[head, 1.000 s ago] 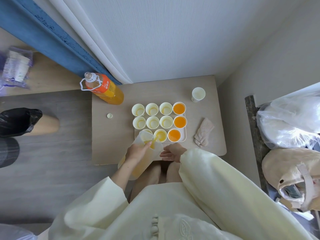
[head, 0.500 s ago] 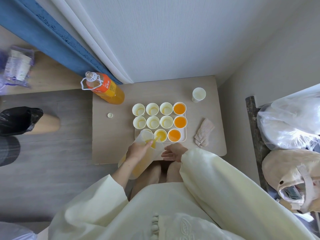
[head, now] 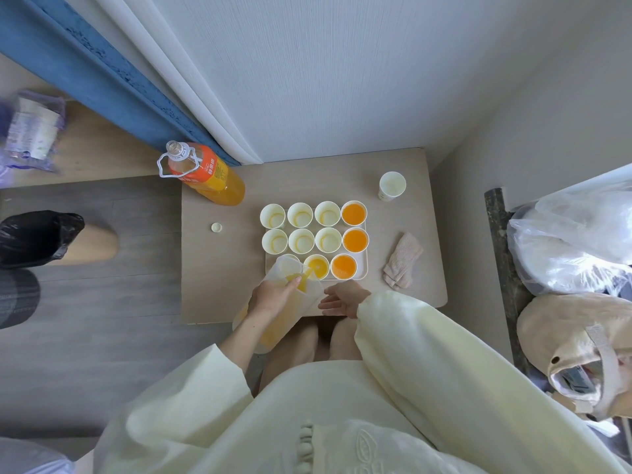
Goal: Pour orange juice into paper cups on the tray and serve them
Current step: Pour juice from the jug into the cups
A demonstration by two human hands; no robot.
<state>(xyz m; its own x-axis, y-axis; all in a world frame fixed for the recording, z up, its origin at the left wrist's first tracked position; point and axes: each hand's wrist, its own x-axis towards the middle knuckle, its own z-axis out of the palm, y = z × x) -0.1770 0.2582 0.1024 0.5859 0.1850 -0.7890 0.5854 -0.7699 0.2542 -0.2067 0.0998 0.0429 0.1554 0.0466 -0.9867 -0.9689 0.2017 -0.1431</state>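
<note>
Nearest, cream sleeves [head: 393, 354] reach forward over bare knees. The left hand [head: 273, 297] grips a translucent pitcher [head: 309, 292], fingers curled round its side, and tilts it so the spout hangs over the near row of the tray [head: 363, 273]. Juice [head: 309, 273] runs from the spout into a part-filled cup [head: 317, 266]. The right hand [head: 343, 299] lies at the near edge of the surface [head: 222, 285], just beside the pitcher, fingers loose and holding nothing.

On the tray, a full cup [head: 343, 266] stands right of the one being filled; the pitcher hides the rest of that row. In the two rows beyond, six empty cups [head: 301, 240] fill the left three columns, and two full cups [head: 355, 240] stand at the right end. A folded cloth [head: 402, 265] lies right of the tray, and a small cap [head: 216, 227] lies to its left. Farthest, an uncapped bottle [head: 205, 177] stands at the left back corner and a lone cup [head: 392, 185] at the right back, apart from the tray.
</note>
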